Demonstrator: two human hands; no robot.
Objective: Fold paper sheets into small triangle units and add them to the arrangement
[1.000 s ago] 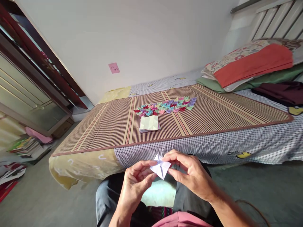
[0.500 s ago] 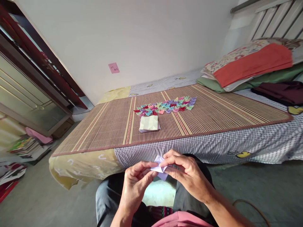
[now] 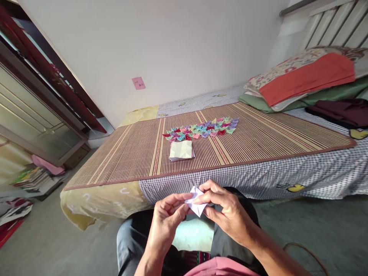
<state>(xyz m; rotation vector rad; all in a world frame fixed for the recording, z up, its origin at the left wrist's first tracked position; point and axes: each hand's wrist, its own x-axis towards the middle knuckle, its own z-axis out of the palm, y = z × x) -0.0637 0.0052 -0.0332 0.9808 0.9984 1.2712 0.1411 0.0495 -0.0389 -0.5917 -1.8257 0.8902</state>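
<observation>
Both my hands pinch a small pale lilac folded paper (image 3: 196, 204) above my lap. My left hand (image 3: 166, 222) grips its left edge with thumb and fingers. My right hand (image 3: 227, 212) presses its right side, fingers curled over the top. On the striped mat (image 3: 129, 153) ahead lies a stack of pale square papers (image 3: 181, 150). Behind the stack, several small folded paper pieces (image 3: 202, 129) in many colours stand in rows.
The mat covers a bed with a checked sheet (image 3: 287, 172). Pillows and folded covers (image 3: 304, 80) are piled at the right end. A pink note (image 3: 138, 82) is stuck on the wall. Books and papers (image 3: 31, 178) lie on the floor at left, below a cabinet.
The paper, spread as a flat kite shape a second ago, has been folded smaller between my fingers. My right hand has closed over it and both hands rose slightly.
</observation>
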